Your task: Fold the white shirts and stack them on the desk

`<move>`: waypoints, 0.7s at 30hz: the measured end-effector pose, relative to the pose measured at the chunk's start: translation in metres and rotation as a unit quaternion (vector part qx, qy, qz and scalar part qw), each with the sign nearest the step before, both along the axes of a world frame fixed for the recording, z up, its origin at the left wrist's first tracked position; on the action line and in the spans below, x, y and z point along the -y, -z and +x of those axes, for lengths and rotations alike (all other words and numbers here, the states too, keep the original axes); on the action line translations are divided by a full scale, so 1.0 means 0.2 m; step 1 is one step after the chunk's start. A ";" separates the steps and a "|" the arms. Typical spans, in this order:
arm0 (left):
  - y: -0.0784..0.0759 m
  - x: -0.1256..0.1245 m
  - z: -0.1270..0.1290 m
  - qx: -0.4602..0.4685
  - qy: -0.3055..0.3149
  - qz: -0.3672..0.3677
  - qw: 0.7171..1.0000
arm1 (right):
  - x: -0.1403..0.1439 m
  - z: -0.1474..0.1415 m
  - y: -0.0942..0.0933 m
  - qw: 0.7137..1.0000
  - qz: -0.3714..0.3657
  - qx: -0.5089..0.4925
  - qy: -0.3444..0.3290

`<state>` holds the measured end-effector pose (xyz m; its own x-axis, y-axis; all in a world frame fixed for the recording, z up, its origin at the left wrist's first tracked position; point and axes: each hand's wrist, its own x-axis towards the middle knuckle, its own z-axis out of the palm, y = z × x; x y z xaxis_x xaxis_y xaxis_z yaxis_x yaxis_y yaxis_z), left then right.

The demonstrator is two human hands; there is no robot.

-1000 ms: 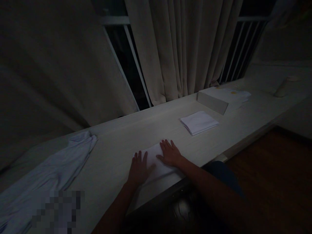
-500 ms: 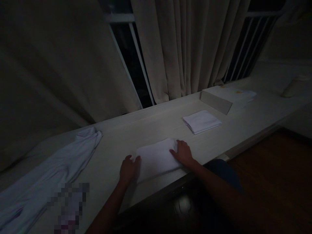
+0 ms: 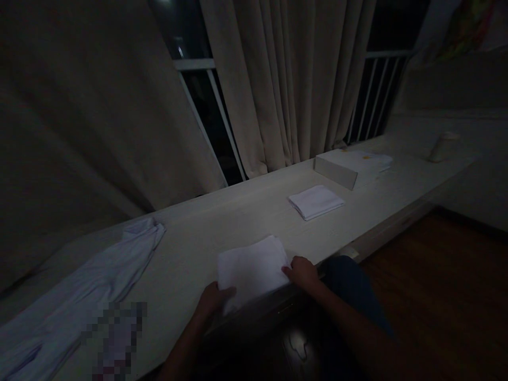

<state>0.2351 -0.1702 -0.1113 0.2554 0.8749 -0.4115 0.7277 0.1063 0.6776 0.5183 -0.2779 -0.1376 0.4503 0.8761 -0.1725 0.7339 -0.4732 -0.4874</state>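
A folded white cloth (image 3: 252,269), perhaps a garment, lies at the front edge of the pale counter. My left hand (image 3: 213,299) grips its near left corner, thumb on top and the other fingers hidden. At the right edge, my right hand (image 3: 304,272) is closed on the cloth, thumb over the top. Beyond it, a second folded white cloth (image 3: 316,201) lies flat by itself. Spread along the left of the counter is a loose, unfolded white garment (image 3: 91,283).
An open white box (image 3: 337,169) with white material beside it stands further right. A pale cylindrical container (image 3: 443,147) is at the far right. Beige curtains (image 3: 273,84) hang behind the counter (image 3: 190,238). A blurred-out object (image 3: 119,338) lies front left.
Both hands have shifted down the sides of the cloth to its near part. The cloth sits closer to the counter's front edge. My view has turned slightly to the right.
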 end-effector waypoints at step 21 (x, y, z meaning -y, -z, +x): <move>-1.09 0.00 0.41 0.055 0.154 0.134 0.977 | -0.05 -0.13 0.03 0.650 0.146 -0.746 -0.018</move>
<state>0.3170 -0.1702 0.1068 0.5537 0.8219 -0.1336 0.6188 -0.2987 0.7265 0.4927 -0.2687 -0.1428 -0.0492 0.9746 -0.2185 -0.6500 -0.1974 -0.7339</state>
